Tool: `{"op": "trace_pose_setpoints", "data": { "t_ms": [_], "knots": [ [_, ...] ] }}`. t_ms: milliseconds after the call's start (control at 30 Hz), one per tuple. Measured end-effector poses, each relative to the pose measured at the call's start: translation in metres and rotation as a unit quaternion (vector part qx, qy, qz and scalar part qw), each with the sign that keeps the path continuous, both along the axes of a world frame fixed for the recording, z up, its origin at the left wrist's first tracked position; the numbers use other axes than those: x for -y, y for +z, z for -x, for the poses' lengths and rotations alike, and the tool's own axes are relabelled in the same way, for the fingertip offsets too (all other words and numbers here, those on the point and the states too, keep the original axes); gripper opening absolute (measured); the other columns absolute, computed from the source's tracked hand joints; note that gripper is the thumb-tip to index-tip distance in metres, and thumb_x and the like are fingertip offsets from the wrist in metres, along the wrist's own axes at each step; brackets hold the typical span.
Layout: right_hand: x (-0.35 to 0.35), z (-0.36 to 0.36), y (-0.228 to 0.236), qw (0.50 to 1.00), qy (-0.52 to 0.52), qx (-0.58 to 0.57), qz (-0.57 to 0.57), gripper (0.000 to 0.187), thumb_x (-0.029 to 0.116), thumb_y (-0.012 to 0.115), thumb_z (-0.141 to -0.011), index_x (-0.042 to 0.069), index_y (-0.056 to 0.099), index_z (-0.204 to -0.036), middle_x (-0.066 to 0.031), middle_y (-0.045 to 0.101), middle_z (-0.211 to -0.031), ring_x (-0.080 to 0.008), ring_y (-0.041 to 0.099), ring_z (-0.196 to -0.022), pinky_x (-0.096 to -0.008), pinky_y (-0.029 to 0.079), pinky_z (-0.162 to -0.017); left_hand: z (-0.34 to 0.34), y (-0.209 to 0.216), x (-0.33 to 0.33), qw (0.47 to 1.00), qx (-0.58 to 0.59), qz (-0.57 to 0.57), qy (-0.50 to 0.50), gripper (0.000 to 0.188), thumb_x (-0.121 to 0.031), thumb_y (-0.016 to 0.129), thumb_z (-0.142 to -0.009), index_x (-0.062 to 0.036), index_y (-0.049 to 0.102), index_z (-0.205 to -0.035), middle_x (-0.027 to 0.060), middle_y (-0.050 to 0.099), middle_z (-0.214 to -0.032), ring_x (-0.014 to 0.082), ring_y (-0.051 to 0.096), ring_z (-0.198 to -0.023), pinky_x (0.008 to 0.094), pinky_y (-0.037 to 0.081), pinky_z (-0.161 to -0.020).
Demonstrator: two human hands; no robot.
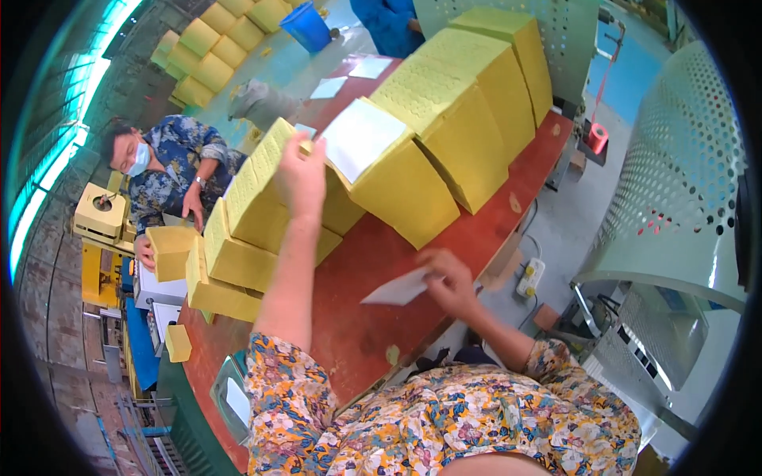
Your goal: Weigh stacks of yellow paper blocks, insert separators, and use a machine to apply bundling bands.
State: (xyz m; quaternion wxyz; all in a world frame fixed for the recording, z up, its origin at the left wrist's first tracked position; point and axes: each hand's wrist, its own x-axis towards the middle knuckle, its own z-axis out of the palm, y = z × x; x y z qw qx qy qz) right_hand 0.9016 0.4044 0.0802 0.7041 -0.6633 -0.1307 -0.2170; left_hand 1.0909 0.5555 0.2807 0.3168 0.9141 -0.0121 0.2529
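My left hand [303, 181] is raised over the stacks of yellow paper, its fingers closed at a small pale piece of paper [305, 129]; most of that piece is hidden. Right beside those fingers, a white sheet [363, 141] lies on top of a yellow paper stack [405, 194]. My right hand [451, 279] pinches the edge of another white sheet [397, 289], held tilted above the red table [361, 317]. To the left of my left hand runs a second row of yellow stacks [246, 222].
Across the table, a masked person [178, 163] handles a yellow stack [173, 252]. More yellow stacks [468, 87] stand at the far end. A perforated metal guard [675, 166] is on the right, with a power strip [530, 278] below. A blue bin [305, 28] stands behind.
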Motion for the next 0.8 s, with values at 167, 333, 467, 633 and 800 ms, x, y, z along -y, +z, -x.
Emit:
{"op": "trace_pose_setpoints", "data": {
  "t_ms": [167, 333, 467, 633, 800],
  "knots": [
    [0.045, -0.035, 0.014, 0.994, -0.091, -0.067, 0.007, 0.021, 0.005, 0.053, -0.078, -0.006, 0.060, -0.095, -0.0180, 0.058, -0.124, -0.0269, 0.058, -0.109, -0.0338, 0.044, -0.091, -0.046, 0.024, 0.000, 0.980, 0.110, -0.121, -0.109, 0.040, -0.037, 0.056, -0.094, -0.0025, 0.064, -0.114, 0.0185, 0.069, -0.093, 0.0290, 0.066, -0.087, 0.0385, 0.049, -0.077],
    [0.043, -0.050, 0.007, 0.982, -0.148, -0.108, 0.043, 0.017, 0.005, 0.054, -0.080, -0.006, 0.058, -0.092, -0.0183, 0.056, -0.127, -0.0276, 0.057, -0.110, -0.0330, 0.044, -0.091, -0.079, 0.003, 0.032, 0.960, -0.109, -0.213, -0.148, 0.049, -0.042, 0.038, -0.097, -0.0029, 0.063, -0.114, 0.0240, 0.064, -0.114, 0.0394, 0.057, -0.113, 0.0466, 0.043, -0.096],
    [0.043, -0.053, 0.007, 0.986, -0.112, -0.117, 0.034, 0.015, 0.005, 0.055, -0.080, -0.006, 0.057, -0.089, -0.0190, 0.056, -0.128, -0.0274, 0.058, -0.109, -0.0326, 0.044, -0.089, -0.072, -0.017, 0.040, 0.940, -0.156, -0.255, -0.164, 0.052, -0.044, 0.033, -0.099, -0.0025, 0.058, -0.118, 0.0246, 0.059, -0.123, 0.0421, 0.053, -0.117, 0.0493, 0.039, -0.100],
    [0.040, -0.019, 0.002, 0.988, -0.101, -0.111, 0.019, 0.019, 0.006, 0.053, -0.079, -0.007, 0.057, -0.092, -0.0214, 0.059, -0.123, -0.0329, 0.061, -0.100, -0.0359, 0.049, -0.085, -0.027, -0.015, 0.032, 0.935, -0.143, -0.254, -0.204, 0.050, -0.041, 0.034, -0.100, -0.0017, 0.058, -0.120, 0.0248, 0.060, -0.120, 0.0418, 0.054, -0.115, 0.0493, 0.040, -0.098],
    [0.040, 0.099, -0.006, 0.940, 0.023, -0.276, -0.202, 0.029, 0.005, 0.054, -0.078, -0.005, 0.064, -0.103, -0.0102, 0.069, -0.103, -0.0213, 0.065, -0.093, -0.0291, 0.047, -0.083, 0.089, -0.013, -0.009, 0.915, -0.097, -0.146, -0.363, 0.041, -0.025, 0.045, -0.099, 0.0019, 0.052, -0.130, 0.0228, 0.060, -0.117, 0.0395, 0.055, -0.110, 0.0460, 0.040, -0.097]
  ]
}}
